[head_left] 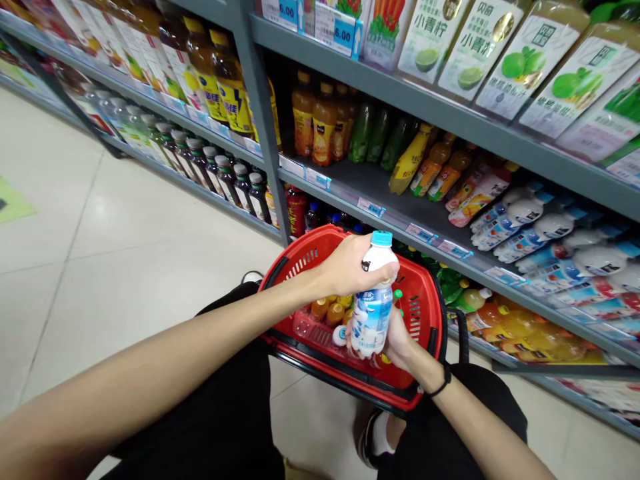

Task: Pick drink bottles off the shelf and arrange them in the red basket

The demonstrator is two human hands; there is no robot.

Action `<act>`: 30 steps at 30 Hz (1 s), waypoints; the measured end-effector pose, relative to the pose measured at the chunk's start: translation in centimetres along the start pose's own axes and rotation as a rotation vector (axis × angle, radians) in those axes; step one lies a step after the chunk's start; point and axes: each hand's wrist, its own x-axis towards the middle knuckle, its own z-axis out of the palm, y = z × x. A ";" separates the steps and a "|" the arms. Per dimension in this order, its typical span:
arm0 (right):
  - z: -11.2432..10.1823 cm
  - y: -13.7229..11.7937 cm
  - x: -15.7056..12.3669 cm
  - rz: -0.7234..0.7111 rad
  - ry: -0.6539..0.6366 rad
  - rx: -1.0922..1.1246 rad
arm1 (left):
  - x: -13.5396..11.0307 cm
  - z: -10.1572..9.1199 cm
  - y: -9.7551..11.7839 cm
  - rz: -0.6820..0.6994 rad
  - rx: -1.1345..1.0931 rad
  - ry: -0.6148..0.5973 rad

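A white and blue drink bottle (371,319) with a light blue cap is held nearly upright above the red shopping basket (423,293). My left hand (345,267) grips it near the neck, with the thumb across its front. Lower down, my right hand (397,337) is wrapped round the bottle from behind and below; some of its fingers are hidden. Inside the basket lie several bottles with orange and yellow contents (335,313), and a white-capped bottle (339,335) beside them. The basket stands on the floor between my legs.
A grey shelf unit (345,180) with drink bottles runs along the front. Similar white and blue bottles (533,233) lie tilted on its middle shelf at right. Dark bottles (225,173) line the low shelf at left. The black basket handle (463,333) sticks out rightward. Tiled floor (125,253) extends left.
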 end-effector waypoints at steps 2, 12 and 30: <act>0.0 0.0 0.0 0.001 0.005 -0.001 | 0.0 0.0 -0.1 0.003 0.002 0.000; 0.4 -0.3 -0.1 0.014 0.015 -0.020 | 0.0 0.1 -0.2 0.017 0.007 0.007; -0.2 0.3 0.3 -0.014 0.022 -0.037 | 0.0 0.1 -0.4 0.011 0.020 0.007</act>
